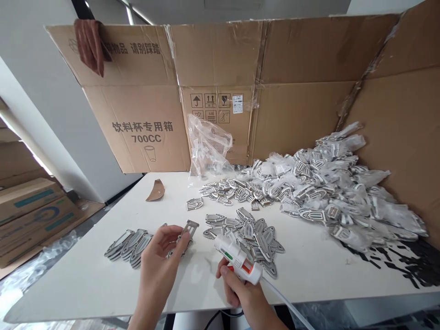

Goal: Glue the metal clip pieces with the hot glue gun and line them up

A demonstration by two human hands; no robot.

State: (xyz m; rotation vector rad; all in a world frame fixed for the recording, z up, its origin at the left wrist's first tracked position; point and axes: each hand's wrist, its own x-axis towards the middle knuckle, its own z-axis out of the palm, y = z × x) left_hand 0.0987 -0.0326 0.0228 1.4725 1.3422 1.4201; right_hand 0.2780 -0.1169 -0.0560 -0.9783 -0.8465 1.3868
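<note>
My left hand (163, 256) pinches a grey metal buckle-like piece (190, 227) with slots, tilted above the table; another such piece shows partly behind the fingers. In my right hand (242, 291) is a white hot glue gun (237, 259) with a red trigger, its nozzle pointing up and left, apart from the held piece. Left of my left hand lie neat overlapping stacks of the same metal pieces (132, 245). Just beyond the glue gun, a loose pile of metal pieces (257, 236) spreads over the table.
The white table (85, 279) is backed by tall cardboard panels (295, 119). Bagged metal pieces (316, 183) heap up at the right, with black strips (402, 261) near them. A clear plastic bag (206, 146), a cardboard scrap (156, 190) and the glue gun's cord (288, 302) are also there.
</note>
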